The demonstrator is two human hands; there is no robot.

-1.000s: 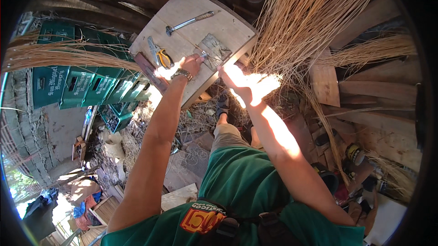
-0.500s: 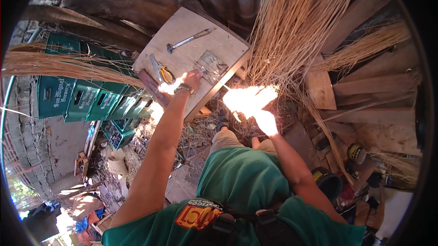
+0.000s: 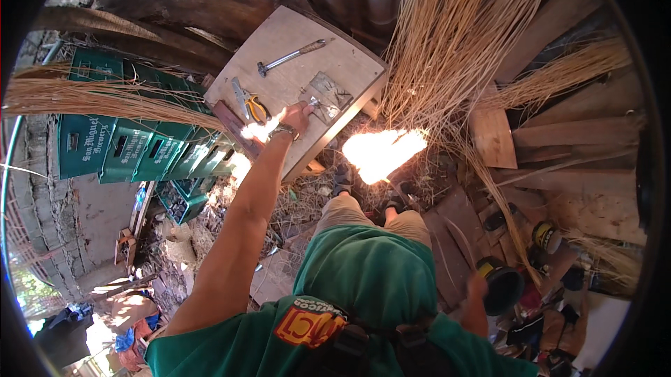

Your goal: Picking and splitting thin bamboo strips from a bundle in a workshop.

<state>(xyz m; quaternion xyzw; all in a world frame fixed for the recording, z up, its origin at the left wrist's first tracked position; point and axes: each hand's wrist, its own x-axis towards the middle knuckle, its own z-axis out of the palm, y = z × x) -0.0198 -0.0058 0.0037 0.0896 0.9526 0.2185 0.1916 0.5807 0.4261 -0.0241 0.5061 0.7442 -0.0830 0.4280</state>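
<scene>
Left hand point(image 3: 296, 118) extended; blurred right hand point(image 3: 477, 286) seems low.

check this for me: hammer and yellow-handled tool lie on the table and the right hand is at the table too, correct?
Not quite: the hand at the table is the left hand. The head view shows the right hand away from it, low on the picture's right. The hammer and yellow-handled tool do lie on the table.

- One hammer point(image 3: 290, 57)
- One yellow-handled pliers-like tool point(image 3: 256, 109)
- One table point(image 3: 342, 62)
- One grey slab point(image 3: 323, 85)
- One wristwatch point(image 3: 286, 131)
- Two hands: left hand point(image 3: 298, 118), right hand point(image 3: 477, 287)
- At least four green crates point(image 3: 84, 157)
- At least three bundles of tan strands point(image 3: 458, 48)
</scene>
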